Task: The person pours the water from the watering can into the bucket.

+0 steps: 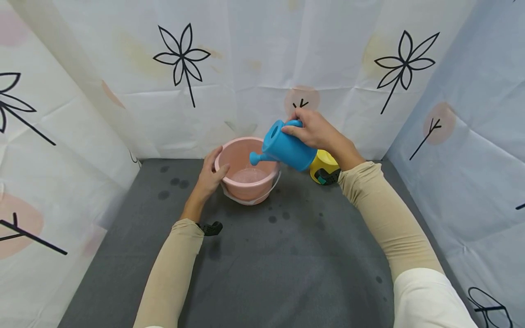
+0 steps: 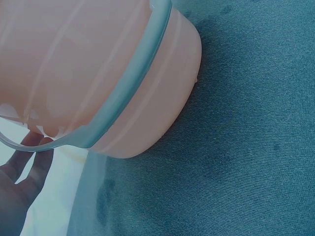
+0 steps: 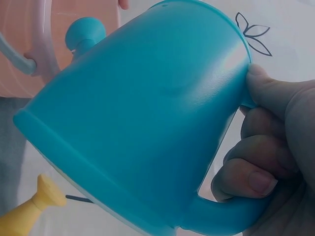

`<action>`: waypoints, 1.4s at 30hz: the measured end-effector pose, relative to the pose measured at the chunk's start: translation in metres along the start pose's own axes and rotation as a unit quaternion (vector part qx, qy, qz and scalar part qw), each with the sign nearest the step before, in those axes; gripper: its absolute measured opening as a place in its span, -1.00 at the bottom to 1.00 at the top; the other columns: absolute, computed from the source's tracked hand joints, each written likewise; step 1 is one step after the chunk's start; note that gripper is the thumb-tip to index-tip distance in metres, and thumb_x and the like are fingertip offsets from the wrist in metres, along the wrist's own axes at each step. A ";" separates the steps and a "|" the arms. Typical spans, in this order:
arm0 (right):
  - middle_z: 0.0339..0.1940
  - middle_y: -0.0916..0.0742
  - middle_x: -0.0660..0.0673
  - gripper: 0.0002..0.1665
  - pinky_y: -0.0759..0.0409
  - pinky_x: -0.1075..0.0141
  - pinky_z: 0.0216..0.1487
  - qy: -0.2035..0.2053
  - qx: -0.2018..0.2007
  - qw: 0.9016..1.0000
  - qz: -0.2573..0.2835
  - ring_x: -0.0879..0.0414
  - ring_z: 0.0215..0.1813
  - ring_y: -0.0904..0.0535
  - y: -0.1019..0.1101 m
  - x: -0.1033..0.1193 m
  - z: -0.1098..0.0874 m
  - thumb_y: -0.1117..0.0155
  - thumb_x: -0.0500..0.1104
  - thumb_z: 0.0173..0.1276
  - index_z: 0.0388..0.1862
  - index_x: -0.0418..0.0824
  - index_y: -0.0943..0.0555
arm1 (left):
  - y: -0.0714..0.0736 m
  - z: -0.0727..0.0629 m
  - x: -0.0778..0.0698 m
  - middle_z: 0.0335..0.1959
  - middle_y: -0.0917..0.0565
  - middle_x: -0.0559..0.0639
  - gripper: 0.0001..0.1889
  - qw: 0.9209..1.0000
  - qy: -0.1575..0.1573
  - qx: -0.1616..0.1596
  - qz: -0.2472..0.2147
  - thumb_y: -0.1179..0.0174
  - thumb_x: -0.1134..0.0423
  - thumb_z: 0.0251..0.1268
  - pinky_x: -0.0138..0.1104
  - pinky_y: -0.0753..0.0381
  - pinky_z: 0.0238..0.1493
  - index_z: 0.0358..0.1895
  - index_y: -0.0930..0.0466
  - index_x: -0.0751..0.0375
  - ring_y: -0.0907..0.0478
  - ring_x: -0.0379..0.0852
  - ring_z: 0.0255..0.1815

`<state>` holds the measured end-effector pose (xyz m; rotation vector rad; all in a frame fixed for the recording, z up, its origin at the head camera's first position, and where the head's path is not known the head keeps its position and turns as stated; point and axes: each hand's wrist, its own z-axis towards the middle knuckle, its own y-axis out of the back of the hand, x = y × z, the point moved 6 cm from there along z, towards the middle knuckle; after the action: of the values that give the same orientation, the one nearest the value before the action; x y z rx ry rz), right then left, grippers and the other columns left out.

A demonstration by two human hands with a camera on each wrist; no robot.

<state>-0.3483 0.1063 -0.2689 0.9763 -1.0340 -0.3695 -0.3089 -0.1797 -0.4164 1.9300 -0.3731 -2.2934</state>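
My right hand (image 1: 310,127) is clamped on the handle (image 3: 221,217) of the blue watering can (image 1: 289,150), tilted near frame centre, spout (image 1: 256,158) over the pink bucket (image 1: 246,193). My left hand (image 1: 208,179) grips the bucket's left side. A yellow watering can (image 1: 326,159), partly hidden, stands right of centre.

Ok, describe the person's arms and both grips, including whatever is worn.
The left beige sleeve and right beige sleeve are snug, wrinkling near the wrists. A white sleeve shows farther up the right arm. Each wrist has a black perforated piece, left wrist piece and right wrist piece, the right bearing a teal patch. The left grip and right grip are ungloved.
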 end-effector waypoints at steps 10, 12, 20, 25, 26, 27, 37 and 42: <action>-0.29 -0.57 -0.18 -0.73 -0.30 0.09 -0.10 -0.002 0.003 1.000 -0.001 -0.07 -0.18 -0.44 -0.001 0.002 0.002 -0.19 -0.07 0.58 -0.11 -0.28 -0.48 | 0.000 0.000 0.001 0.62 0.06 0.37 -0.25 1.000 -0.004 0.000 -0.005 -0.12 0.30 0.43 0.15 -0.39 0.40 0.62 -0.05 0.32 -0.20 0.34 0.51; -0.30 -0.57 -0.18 -0.73 -0.30 0.09 -0.10 -0.003 0.004 1.000 -0.001 -0.07 -0.18 -0.44 -0.001 0.002 0.002 -0.19 -0.07 0.57 -0.11 -0.28 -0.47 | 0.000 0.000 0.002 0.63 0.07 0.38 -0.24 1.000 -0.007 0.002 -0.007 -0.12 0.30 0.43 0.16 -0.38 0.41 0.62 -0.05 0.32 -0.18 0.35 0.52; -0.28 -0.58 -0.19 -0.72 -0.31 0.09 -0.09 -0.007 0.005 1.000 0.001 -0.07 -0.16 -0.45 -0.002 0.003 0.003 -0.20 -0.06 0.57 -0.08 -0.29 -0.49 | 0.001 0.001 0.004 0.64 0.06 0.34 -0.24 1.000 -0.001 0.001 -0.004 -0.12 0.29 0.43 0.14 -0.43 0.37 0.63 -0.04 0.28 -0.23 0.33 0.49; -0.38 -0.48 -0.13 -0.72 -0.30 0.09 -0.09 -0.006 0.008 1.000 -0.003 -0.07 -0.17 -0.43 -0.002 0.002 0.004 -0.19 -0.06 0.57 -0.10 -0.29 -0.47 | 0.001 0.000 0.002 0.63 0.05 0.36 -0.24 1.000 -0.001 -0.003 0.003 -0.12 0.30 0.43 0.14 -0.42 0.38 0.63 -0.05 0.30 -0.23 0.33 0.48; -0.39 -0.47 -0.13 -0.72 -0.30 0.08 -0.09 -0.005 0.009 1.000 -0.004 -0.07 -0.17 -0.43 -0.002 0.003 0.004 -0.19 -0.06 0.57 -0.09 -0.29 -0.47 | 0.001 0.000 0.002 0.63 0.05 0.36 -0.24 1.000 -0.003 -0.003 0.003 -0.12 0.30 0.43 0.15 -0.40 0.39 0.63 -0.05 0.31 -0.22 0.33 0.50; -0.39 -0.47 -0.13 -0.72 -0.29 0.08 -0.09 -0.005 0.009 1.000 -0.005 -0.07 -0.17 -0.43 -0.002 0.003 0.004 -0.19 -0.06 0.57 -0.09 -0.30 -0.48 | 0.001 0.000 0.002 0.63 0.05 0.37 -0.24 1.000 -0.004 -0.003 0.002 -0.12 0.31 0.43 0.15 -0.39 0.40 0.62 -0.05 0.32 -0.20 0.34 0.51; -0.32 -0.51 -0.16 -0.71 -0.27 0.06 -0.06 -0.006 0.023 1.000 -0.016 -0.08 -0.13 -0.43 -0.002 0.005 0.006 -0.17 -0.07 0.58 -0.05 -0.31 -0.47 | 0.001 0.001 0.003 0.64 0.05 0.33 -0.25 1.000 0.003 -0.002 0.001 -0.13 0.27 0.43 0.14 -0.39 0.42 0.63 -0.06 0.27 -0.19 0.32 0.52; -0.30 -0.53 -0.18 -0.71 -0.29 0.07 -0.05 -0.008 0.028 0.999 -0.017 -0.09 -0.11 -0.46 -0.002 0.007 0.007 -0.18 -0.07 0.58 -0.05 -0.31 -0.47 | 0.001 0.001 0.004 0.64 0.04 0.33 -0.25 1.000 0.005 -0.002 -0.001 -0.14 0.27 0.43 0.13 -0.35 0.45 0.63 -0.07 0.27 -0.16 0.29 0.54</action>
<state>-0.3505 0.0965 -0.2655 1.0440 -1.0472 -0.3792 -0.3106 -0.1813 -0.4203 1.9393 -0.3650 -2.2844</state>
